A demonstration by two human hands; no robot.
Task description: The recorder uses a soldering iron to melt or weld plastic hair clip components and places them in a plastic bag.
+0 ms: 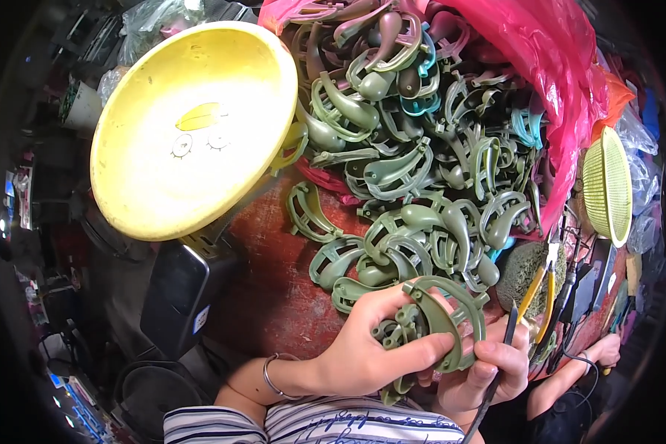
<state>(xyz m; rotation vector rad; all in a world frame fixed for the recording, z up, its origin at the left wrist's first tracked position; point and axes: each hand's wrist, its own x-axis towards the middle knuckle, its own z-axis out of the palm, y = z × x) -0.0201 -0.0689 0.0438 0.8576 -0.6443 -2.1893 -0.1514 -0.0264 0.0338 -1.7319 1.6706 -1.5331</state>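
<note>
My left hand [366, 351] is closed around several green moulded plastic parts. Foremost is a curved, crescent-shaped plastic frame [438, 317] with open slots, held tilted under my thumb. Behind it, a cluster of similar parts [399, 333] with short round pegs is bunched in the palm. My right hand [496, 366] pinches the frame's right edge with its fingertips. A thin black pointed tool [510, 325] is also held in the right hand, its tip upward; the lower end is partly hidden. Loose green frames [381, 255] lie just beyond my hands on the red tabletop [274, 296].
A pink plastic bag [570, 96] lies open around a large heap of frames. A yellow basin [111, 192] stands left above a black box [174, 296]. At right are yellow-handled pliers [544, 285], a light green basket [607, 185] and another person's hand [607, 351].
</note>
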